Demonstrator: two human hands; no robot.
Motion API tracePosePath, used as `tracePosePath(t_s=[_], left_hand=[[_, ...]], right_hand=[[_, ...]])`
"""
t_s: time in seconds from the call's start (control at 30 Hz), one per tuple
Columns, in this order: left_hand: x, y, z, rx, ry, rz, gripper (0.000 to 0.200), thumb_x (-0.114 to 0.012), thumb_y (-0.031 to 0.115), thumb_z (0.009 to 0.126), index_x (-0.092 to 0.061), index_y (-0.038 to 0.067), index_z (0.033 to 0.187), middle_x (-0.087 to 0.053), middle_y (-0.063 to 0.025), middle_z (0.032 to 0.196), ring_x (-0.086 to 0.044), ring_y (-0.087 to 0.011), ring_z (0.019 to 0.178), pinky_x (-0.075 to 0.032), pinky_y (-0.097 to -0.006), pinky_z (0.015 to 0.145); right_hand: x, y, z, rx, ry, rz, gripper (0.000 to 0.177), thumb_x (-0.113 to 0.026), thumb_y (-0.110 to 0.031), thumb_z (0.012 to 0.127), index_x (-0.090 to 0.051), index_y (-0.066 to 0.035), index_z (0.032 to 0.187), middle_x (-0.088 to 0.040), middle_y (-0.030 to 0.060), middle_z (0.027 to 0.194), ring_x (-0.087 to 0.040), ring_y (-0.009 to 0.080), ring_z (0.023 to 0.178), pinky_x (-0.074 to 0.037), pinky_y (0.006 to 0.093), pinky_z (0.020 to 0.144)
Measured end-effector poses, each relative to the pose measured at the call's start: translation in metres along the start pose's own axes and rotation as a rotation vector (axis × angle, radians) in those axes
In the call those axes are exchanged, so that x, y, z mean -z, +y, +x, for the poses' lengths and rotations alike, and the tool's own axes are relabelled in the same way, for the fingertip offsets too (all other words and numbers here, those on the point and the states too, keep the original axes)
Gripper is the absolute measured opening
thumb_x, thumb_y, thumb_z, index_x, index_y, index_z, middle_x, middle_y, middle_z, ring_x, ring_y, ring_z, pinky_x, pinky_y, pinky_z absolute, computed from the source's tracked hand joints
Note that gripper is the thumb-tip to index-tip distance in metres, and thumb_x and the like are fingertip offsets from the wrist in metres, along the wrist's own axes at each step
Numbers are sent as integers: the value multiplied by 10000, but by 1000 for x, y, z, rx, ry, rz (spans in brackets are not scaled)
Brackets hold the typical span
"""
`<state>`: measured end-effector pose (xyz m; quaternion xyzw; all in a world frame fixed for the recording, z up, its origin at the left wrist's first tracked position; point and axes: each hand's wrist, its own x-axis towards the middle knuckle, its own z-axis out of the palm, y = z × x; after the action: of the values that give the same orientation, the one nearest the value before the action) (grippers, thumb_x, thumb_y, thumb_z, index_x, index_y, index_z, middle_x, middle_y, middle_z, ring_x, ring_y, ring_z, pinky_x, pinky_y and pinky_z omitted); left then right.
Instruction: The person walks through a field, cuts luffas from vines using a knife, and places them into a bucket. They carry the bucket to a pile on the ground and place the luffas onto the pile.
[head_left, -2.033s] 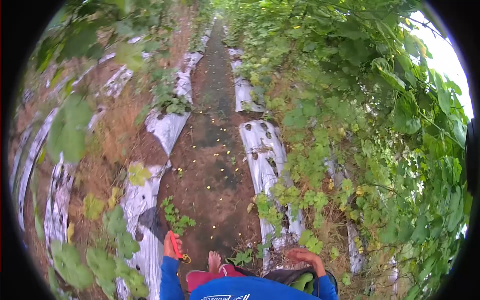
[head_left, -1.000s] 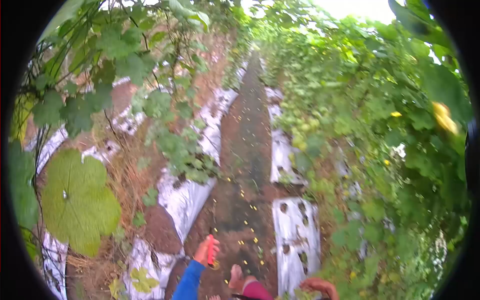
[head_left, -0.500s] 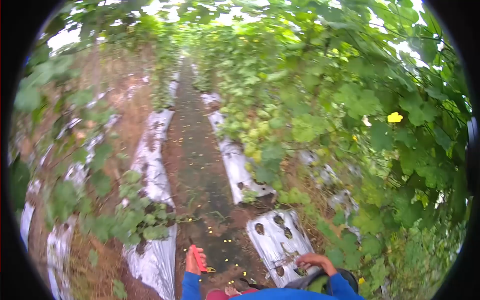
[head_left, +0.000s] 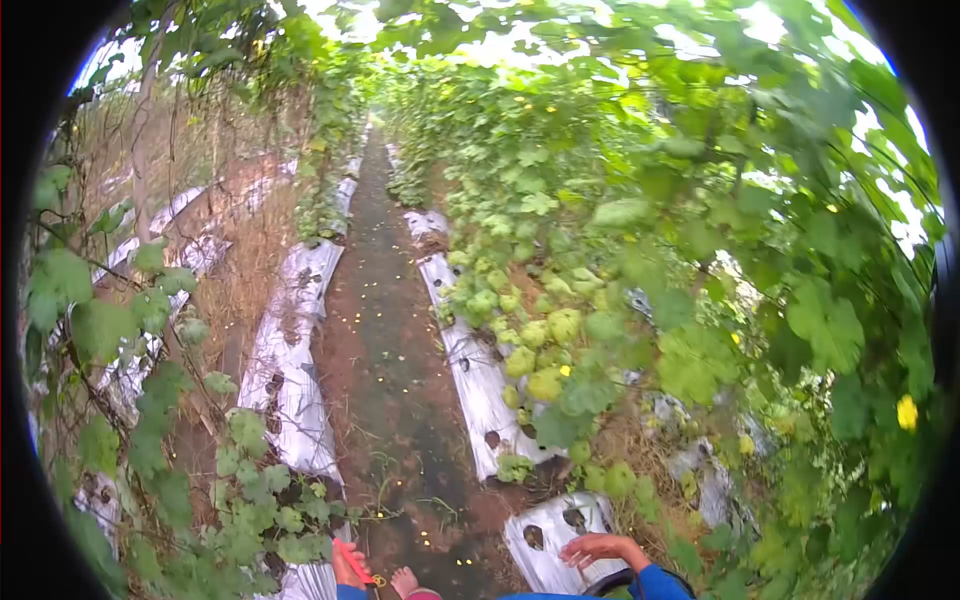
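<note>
Gripping a red-handled tool (head_left: pixel 354 563), the person's left hand (head_left: pixel 345 568) appears at the lower edge of the view, its fingers wrapped around the handle. The tool is tilted, and a small yellow loop (head_left: pixel 378 580) lies at its lower end, near a bare foot (head_left: pixel 404 581) on the soil path (head_left: pixel 395 370). Lobed vine leaves (head_left: pixel 255 505) spread just beside this hand, over the left strip of silver plastic mulch (head_left: pixel 300 415). To the right, the right hand (head_left: pixel 603 548) is held palm inward with its fingers loosely extended; it appears in front of a silver mulch sheet (head_left: pixel 548 565) pierced by dark round holes (head_left: pixel 534 537). Below the wrist, beside the blue sleeve (head_left: pixel 660 583), curves a black rim (head_left: pixel 612 580), partly cut off by the frame; what it belongs to cannot be told. Small yellow flecks (head_left: pixel 427 540) dot the path. Dense climbing foliage (head_left: pixel 610 215) fills the right side, bearing a yellow flower (head_left: pixel 907 412) near the outer edge, while dry brown growth (head_left: pixel 225 290) stands among the rows at left.
</note>
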<state>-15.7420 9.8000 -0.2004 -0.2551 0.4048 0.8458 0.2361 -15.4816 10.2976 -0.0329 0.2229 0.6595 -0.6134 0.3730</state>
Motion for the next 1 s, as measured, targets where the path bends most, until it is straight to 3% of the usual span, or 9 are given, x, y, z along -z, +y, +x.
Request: tracePosePath(t_s=[0.07,0.17,0.43,0.6,0.63,0.7,0.9,0.97,1.0], left_hand=[[-11,27,42,-14,0,-45,527,-483,654,852,-506,134,935,-497,-19,581,-433,-155,432,-354,-312,379],[-74,82,78,-76,5,-33,512,-482,637,865,-508,134,955,-499,-15,593,-435,-139,437,-351,-298,379],[-232,182,206,-115,-191,317,446,-448,577,913,-532,140,933,-506,8,597,-414,-109,413,-341,-255,361],[-268,195,324,-133,-202,387,494,-400,600,924,-517,121,950,-521,-5,600,-441,-104,423,-358,-257,354],[-259,195,337,-123,-168,399,494,-400,600,924,-517,121,950,-521,-5,600,-441,-104,423,-358,-257,354],[-281,201,375,-99,-99,364,487,-401,612,916,-518,140,939,-524,-7,596,-442,-109,423,-362,-261,354],[-381,228,439,6,-110,341,448,-431,600,909,-532,166,953,-540,-9,601,-447,-119,418,-367,-260,363],[-419,240,465,11,-190,324,443,-440,588,914,-546,161,963,-551,-3,618,-458,-108,432,-369,-254,371],[-434,246,477,4,-219,325,442,-446,583,916,-554,157,969,-554,1,625,-462,-102,438,-370,-249,374]], right_hand=[[22,-18,5,39,41,181,524,-591,-417,890,-531,-72,1280,-597,25,1218,-593,157,1045,-493,300,804],[42,-65,29,148,149,121,556,-610,-430,872,-525,-68,1284,-597,33,1212,-591,169,1054,-504,312,825],[107,-181,101,140,4,186,609,-618,-480,865,-509,-67,1299,-555,38,1279,-546,175,1144,-464,345,919],[191,-231,181,37,3,267,532,-591,-385,906,-493,-69,1324,-562,54,1282,-567,185,1134,-463,342,930],[210,-240,198,241,-1,-113,466,-579,-309,923,-503,-60,1309,-574,64,1266,-576,187,1129,-473,345,934],[247,-265,218,43,32,340,443,-584,-264,921,-507,-46,1299,-577,66,1262,-577,188,1124,-482,346,934],[338,-300,291,217,95,453,466,-605,-369,909,-547,-43,1235,-601,48,1214,-606,166,1028,-500,297,832],[357,-359,328,38,216,175,442,-600,-409,910,-585,-65,1188,-622,22,1152,-593,132,990,-491,287,824],[353,-401,323,117,231,105,436,-591,-433,913,-604,-86,1177,-635,0,1113,-587,113,956,-481,274,821]])
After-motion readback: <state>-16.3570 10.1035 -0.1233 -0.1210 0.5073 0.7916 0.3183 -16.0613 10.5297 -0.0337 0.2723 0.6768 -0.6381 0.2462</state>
